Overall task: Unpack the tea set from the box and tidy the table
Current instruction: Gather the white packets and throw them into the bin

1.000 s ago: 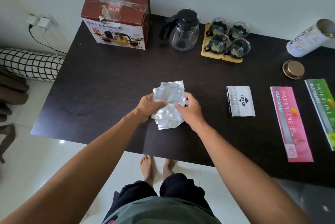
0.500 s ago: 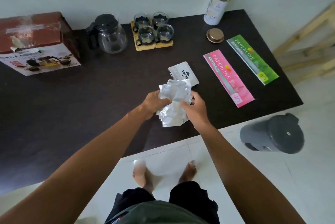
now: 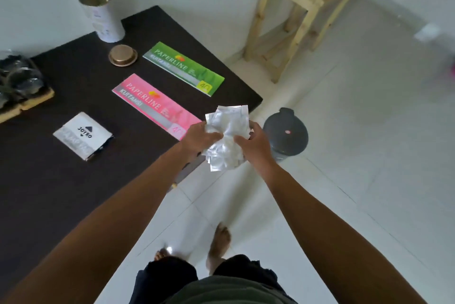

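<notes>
- Beyond the surface [image 3: 61, 188] corner, both hands are carrying crumpled silver wrappers [image 3: 225, 138] near the grey bin [image 3: 286, 135]; tidying appears underway.
- Left hand [image 3: 199, 137] and right hand [image 3: 251, 143] are each closing a grip on the wad.
- Next, the closed bin lid probably needs opening.

On my surface [image 3: 61, 193] the stamp pad box [image 3: 82, 135] lies left of two receipt books [image 3: 157, 104]; lid [image 3: 122, 55] and canister [image 3: 103, 16] sit behind them. The bin [image 3: 286, 133] stands on the floor, right of the surface corner.
</notes>
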